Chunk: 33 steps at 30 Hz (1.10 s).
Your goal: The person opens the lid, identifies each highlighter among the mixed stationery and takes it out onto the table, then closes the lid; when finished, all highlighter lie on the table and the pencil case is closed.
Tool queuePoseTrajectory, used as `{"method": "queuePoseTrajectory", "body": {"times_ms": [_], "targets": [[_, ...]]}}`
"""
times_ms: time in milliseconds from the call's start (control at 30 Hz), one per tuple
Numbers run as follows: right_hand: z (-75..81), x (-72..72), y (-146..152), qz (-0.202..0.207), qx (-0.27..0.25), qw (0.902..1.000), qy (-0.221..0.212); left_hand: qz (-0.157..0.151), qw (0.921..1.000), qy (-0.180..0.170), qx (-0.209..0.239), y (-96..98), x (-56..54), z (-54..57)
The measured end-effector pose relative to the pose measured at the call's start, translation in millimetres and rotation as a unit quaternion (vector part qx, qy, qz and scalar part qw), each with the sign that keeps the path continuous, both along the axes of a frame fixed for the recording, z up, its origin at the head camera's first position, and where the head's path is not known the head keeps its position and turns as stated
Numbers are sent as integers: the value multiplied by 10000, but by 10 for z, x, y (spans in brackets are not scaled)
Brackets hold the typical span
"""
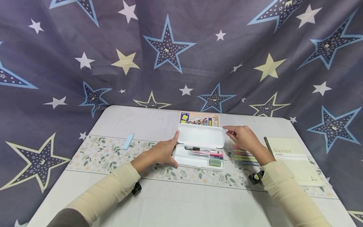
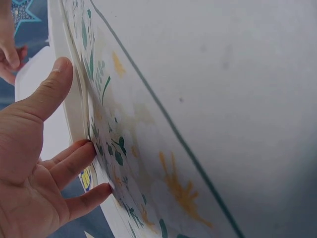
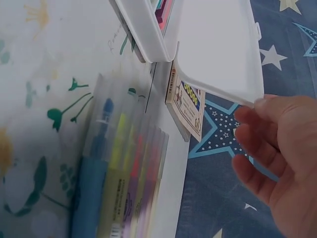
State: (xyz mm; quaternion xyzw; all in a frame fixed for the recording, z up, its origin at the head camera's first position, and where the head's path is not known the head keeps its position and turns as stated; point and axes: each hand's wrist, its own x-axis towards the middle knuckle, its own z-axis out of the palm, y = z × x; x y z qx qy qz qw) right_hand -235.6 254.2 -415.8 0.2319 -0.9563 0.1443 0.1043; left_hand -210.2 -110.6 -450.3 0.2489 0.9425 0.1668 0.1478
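A white pencil case lies with its lid raised at the back. Inside are several pens, black and pink among them, and a small green block at the right front. My left hand holds the case's left end, thumb at the front corner and fingers toward the back; the left wrist view shows the thumb against the case's side. At the lid's upper right corner, my right hand pinches the edge between thumb and forefinger, as the right wrist view shows.
Right of the case lies a clear pack of coloured highlighters, partly under my right forearm. Farther right are cream notebooks. A pale blue strip lies to the left. Behind the lid is an illustrated box, near the star-patterned curtain.
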Motion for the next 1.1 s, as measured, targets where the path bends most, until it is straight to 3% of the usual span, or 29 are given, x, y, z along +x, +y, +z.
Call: {"method": "queuePoseTrajectory", "body": {"times_ms": [333,633,1100], "targets": [[-61,-78,-31,-21,-259,9996,134,-12,10000,-6,39,0,17,6],[-49,33,-63,-256,-290,9992,65,70,9998,38,154,-9,27,-1],[-56,222,-44,30,-417,9978,505,236,9982,112,540,3,117,-40]]}}
